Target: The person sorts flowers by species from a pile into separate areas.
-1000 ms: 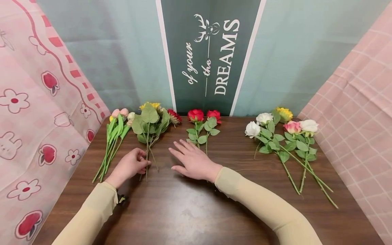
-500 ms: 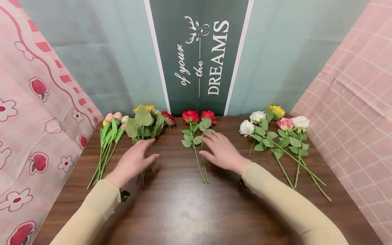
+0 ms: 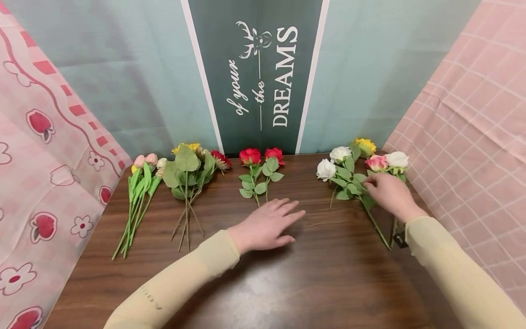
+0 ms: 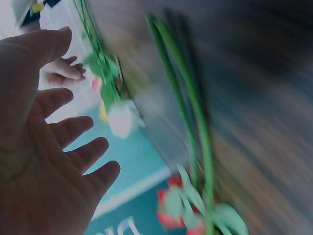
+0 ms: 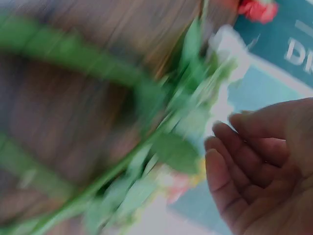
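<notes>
My left hand (image 3: 269,224) hovers palm down with fingers spread, close in front of two red roses (image 3: 249,156) and overlapping their stems in the head view. In the left wrist view its fingers (image 4: 68,131) hold nothing. At the right, my right hand (image 3: 388,194) hangs over the leafy stems of the white roses (image 3: 326,169) and of a pink rose (image 3: 376,162). Its fingers (image 5: 220,169) are loosely bent with the thumb near them, and nothing sits between them in the blurred right wrist view. A white bloom (image 3: 397,159) and a yellow flower (image 3: 365,147) lie behind it.
Pale tulips (image 3: 140,161) lie at the far left of the brown wooden table (image 3: 320,292). Beside them is a leafy bunch (image 3: 186,164) with crossed thin stems, yellow and dark red blooms. Pink cloths hang at both sides, a green printed cloth (image 3: 259,91) behind.
My left hand has let go of the crossed-stem bunch and moved right, toward the red roses. My right hand has moved from the red roses to the flowers at the right.
</notes>
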Tool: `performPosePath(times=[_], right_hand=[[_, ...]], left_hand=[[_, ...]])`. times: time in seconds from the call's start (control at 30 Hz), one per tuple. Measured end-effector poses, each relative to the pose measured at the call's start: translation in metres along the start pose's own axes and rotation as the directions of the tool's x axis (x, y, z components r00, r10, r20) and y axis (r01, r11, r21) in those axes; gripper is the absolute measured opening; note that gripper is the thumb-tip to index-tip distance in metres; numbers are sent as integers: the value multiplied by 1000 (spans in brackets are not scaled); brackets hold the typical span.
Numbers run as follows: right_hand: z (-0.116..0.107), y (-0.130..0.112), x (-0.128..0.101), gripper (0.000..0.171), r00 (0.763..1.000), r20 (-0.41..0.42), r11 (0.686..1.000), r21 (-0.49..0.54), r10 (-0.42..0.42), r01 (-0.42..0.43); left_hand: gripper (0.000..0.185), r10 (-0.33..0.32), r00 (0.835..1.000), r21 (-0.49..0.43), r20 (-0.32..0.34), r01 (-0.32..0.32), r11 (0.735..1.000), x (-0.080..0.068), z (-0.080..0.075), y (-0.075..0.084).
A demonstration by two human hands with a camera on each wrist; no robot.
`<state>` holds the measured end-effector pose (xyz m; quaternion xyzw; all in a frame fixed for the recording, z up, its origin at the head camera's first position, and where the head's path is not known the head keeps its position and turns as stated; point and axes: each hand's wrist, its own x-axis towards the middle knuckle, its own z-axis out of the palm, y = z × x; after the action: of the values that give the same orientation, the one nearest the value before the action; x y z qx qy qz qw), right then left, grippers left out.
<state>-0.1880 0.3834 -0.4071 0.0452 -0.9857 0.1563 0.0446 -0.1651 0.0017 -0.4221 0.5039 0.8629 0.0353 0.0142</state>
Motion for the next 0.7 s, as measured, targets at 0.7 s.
performPosePath(times=[0.7], right_hand=[[12, 46, -16, 19, 986, 136, 995, -21, 97, -95]], left_hand=[[75, 103, 988, 97, 115, -115, 989, 82, 28, 82]])
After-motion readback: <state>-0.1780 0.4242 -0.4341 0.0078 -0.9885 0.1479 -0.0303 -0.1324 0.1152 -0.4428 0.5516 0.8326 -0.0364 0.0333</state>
